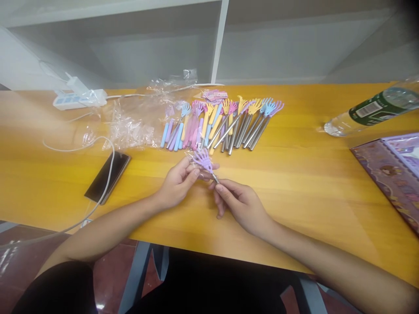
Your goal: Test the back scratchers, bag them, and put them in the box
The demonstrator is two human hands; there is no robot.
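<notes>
1. Scratcher (203,161) with a purple claw head sits at the center of the frame, slanted, head toward the upper left and metal shaft toward the lower right.
2. The left hand (176,183) has thumb and fingers clamped on a clear wrapper (188,154) at the head (whether they also press the head itself, one cannot tell).
3. The right hand (245,205) pinches the shaft, thumb against fingers, just below the head.
4. Upper center, near both hands, lies a row of scratchers (215,126), with colored handles toward the left and bare metal shafts toward the right.
5. Clear plastic bags (131,120) spread left of that row; a phone (106,176) lies at left, a white cable (113,163) crossing it.
6. Upper right shows a green-labeled bottle (373,107); a purple box (389,174) is at the right edge.
</notes>
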